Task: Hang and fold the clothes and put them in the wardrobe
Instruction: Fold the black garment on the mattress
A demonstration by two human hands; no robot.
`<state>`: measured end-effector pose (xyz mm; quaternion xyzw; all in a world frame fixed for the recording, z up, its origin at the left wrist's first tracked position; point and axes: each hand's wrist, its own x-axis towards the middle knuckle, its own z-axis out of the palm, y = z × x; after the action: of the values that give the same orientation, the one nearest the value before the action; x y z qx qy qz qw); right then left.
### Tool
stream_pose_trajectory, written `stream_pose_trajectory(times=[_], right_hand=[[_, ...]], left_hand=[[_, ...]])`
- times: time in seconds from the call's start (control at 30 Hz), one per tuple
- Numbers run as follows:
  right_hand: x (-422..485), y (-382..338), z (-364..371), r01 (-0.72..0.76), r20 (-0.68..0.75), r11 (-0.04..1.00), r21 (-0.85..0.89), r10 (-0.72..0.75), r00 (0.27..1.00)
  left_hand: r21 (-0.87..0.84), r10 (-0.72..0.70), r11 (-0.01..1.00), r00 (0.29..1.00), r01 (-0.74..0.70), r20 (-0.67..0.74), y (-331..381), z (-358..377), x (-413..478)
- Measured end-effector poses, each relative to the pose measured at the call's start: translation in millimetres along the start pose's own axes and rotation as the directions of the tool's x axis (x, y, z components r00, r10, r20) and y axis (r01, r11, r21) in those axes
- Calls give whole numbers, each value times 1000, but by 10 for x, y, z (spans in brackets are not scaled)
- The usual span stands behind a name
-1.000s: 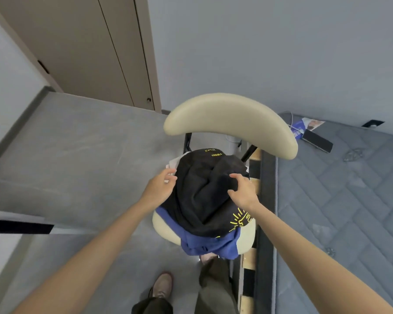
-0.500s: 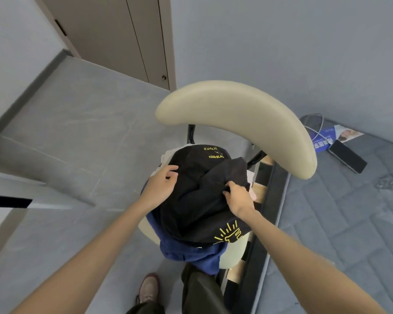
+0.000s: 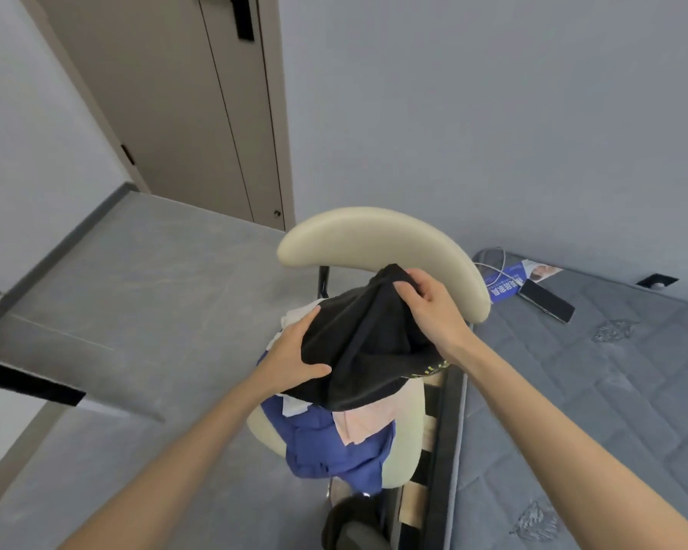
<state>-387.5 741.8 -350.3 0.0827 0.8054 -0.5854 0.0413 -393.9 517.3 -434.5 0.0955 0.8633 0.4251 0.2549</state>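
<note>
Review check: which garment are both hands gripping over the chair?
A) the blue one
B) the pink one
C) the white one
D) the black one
D: the left hand and right hand both grip the black garment, while the blue garment and pink garment lie beneath it on the chair.

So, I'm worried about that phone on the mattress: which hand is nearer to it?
Right. The right hand, gripping the black shirt, is left of the phone; the left hand holds its far side, farther left.
</note>
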Motion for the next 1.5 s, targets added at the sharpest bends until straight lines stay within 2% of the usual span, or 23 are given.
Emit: stream_pose_trajectory(times=[0.13,0.3,0.4,0.5,0.6,0.67,0.77,0.83,0.87,0.93,0.97,1.03,1.13,1.2,1.27,1.3,1.33,1.4,1.47,1.5], right_hand=[[-438,-689,-44,102,-67,975,200,-90,994],[-962,-1438,-142,134,-138,801,583,-64,988],[-1208,-1670,-230,171,-186,703,690,-56,981],[-1400,-1720,-343,196,-244,720,666,-38,969],[-1529,-1569,-482,128,-285,822,555,44,958],[-1587,-1405,-533,24,-275,907,420,102,956],[-1702,-1222,-542,-59,-182,993,97,76,980],[-1809,-1170,-534,0,-50,990,-140,-7,999],[-1875,-1180,-513,80,34,974,-213,-75,997],[-1985,-1201,-452,284,143,925,-252,-255,956],[-2028,-1214,-415,390,165,880,-270,-357,920],[-2043,-1212,-370,556,226,723,-410,-510,830],[-1952,-1232,-359,623,262,482,-616,-621,739],[-1843,-1298,-386,631,208,434,-643,-694,689],[-1756,-1425,-403,640,179,458,-617,-709,681],[-1711,-1504,-408,638,153,503,-583,-703,694],[-1666,-1597,-407,622,92,578,-529,-689,719],[-1593,-1811,-392,574,-127,751,-328,-637,760],[-1504,-1995,-375,513,-302,851,-112,-521,798],[-1463,-2057,-366,480,-328,876,-54,-470,820]], left_hand=[[-23,117,993,992,-116,43,207,-115,-418],[60,338,938,938,-342,73,435,-129,-865],[-23,335,942,942,-335,12,548,-79,-1025],[-63,288,954,954,-294,-87,752,-117,-1183],[-71,279,956,958,-283,-66,979,-220,-1296],[-158,233,958,970,-240,-63,1170,-272,-1367],[-354,122,927,992,-126,-33,1424,-301,-1372],[-477,64,877,998,-65,-18,1596,-299,-1335],[-534,31,845,999,-30,-6,1680,-299,-1318],[-619,-53,781,997,79,59,1825,-309,-1297],[-639,-92,754,988,150,122,1886,-319,-1289],[-668,-107,705,967,239,233,1958,-384,-1264],[-735,-70,628,960,254,272,2062,-522,-1244],[-751,-61,614,964,242,261,2145,-603,-1304],[-784,-21,589,974,195,226,2185,-683,-1362],[-809,17,564,977,167,214,2187,-729,-1385],[-843,64,517,975,148,211,2183,-784,-1413],[-893,147,431,967,126,207,2157,-911,-1459],[-912,205,400,961,92,187,2149,-1008,-1529],[-908,235,415,956,63,174,2151,-1037,-1575]])
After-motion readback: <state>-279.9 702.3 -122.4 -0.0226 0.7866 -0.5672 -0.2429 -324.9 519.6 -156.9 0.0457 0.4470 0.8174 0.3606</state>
